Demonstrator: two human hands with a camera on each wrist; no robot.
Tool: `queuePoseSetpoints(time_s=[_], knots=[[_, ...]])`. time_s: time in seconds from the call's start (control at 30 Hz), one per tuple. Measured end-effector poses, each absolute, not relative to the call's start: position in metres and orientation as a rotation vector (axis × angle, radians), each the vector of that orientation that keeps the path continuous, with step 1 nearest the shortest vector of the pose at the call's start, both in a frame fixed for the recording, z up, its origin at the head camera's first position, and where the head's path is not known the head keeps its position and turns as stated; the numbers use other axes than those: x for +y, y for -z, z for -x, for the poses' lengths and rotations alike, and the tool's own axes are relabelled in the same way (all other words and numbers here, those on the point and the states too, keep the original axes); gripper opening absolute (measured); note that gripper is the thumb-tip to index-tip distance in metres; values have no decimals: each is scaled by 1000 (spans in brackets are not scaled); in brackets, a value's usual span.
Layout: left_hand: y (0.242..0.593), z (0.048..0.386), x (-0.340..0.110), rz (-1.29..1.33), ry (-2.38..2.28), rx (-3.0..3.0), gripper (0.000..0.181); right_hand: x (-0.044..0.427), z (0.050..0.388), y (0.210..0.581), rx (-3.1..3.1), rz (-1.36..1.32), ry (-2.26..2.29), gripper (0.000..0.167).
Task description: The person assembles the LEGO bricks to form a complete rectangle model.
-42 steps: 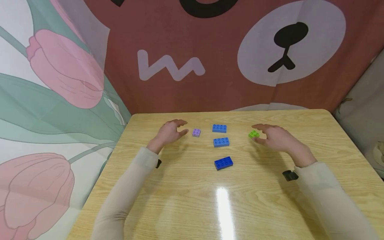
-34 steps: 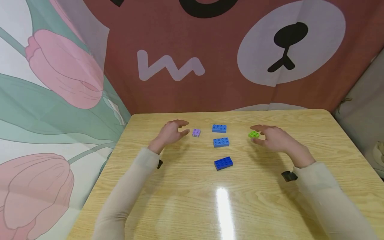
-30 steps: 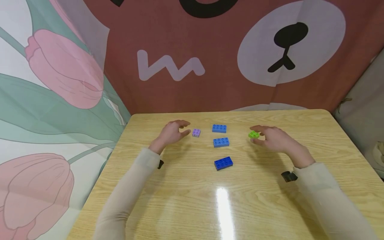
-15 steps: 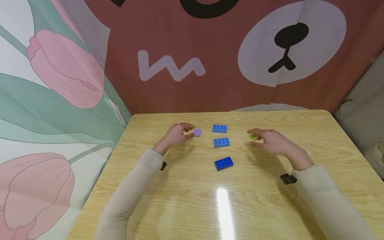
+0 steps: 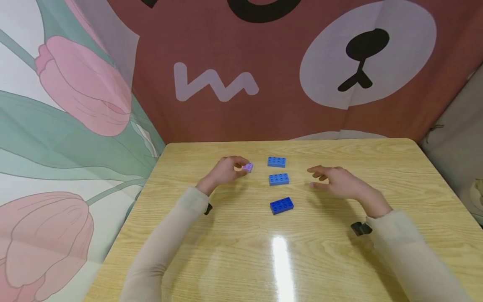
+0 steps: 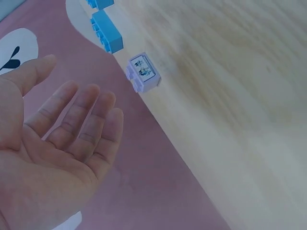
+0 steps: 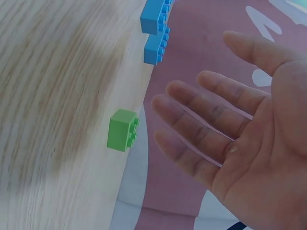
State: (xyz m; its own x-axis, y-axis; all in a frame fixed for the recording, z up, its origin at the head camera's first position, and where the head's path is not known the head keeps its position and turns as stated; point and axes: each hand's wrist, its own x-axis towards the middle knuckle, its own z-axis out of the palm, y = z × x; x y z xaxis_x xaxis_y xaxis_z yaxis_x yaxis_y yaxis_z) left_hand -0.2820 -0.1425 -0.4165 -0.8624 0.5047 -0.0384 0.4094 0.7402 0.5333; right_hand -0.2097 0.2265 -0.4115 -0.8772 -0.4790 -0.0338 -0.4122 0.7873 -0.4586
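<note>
My left hand (image 5: pixel 225 170) hovers with spread fingers beside a small purple toy building brick (image 5: pixel 249 167), its fingertips partly covering it in the head view. In the left wrist view a gap shows between the fingers and the purple brick (image 6: pixel 144 73), which has a picture on its side. On the right, my right hand (image 5: pixel 342 183) is held with relaxed fingers over the table. It hides nearly all of a lime green brick in the head view. The right wrist view shows this green brick (image 7: pixel 121 130) standing on the table, apart from the fingertips.
Between the hands lie two lighter blue bricks, a far one (image 5: pixel 276 162) and a nearer one (image 5: pixel 279 179). A dark blue brick (image 5: pixel 281 205) lies closest to me. The wooden table (image 5: pixel 234 251) ends at a printed curtain (image 5: pixel 226 117).
My left hand has moved right, up to the purple brick. My right hand has shifted left and slightly nearer to me, covering the green brick from the head view. The bricks have stayed put.
</note>
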Motion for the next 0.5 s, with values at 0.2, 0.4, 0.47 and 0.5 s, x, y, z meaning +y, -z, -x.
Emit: queuePoseSetpoints(time_s=[0.2,0.4,0.47,0.5], knots=[[421,282,-136,-749,-793,2722,41,223,207,414,2807,726,696,52],[425,281,-127,-747,-796,2703,43,219,207,418,2790,752,708,49],[427,281,-124,-745,-797,2698,44,218,207,419,2788,755,706,48],[428,281,-122,-745,-797,2698,44,217,207,420,2785,755,709,47]])
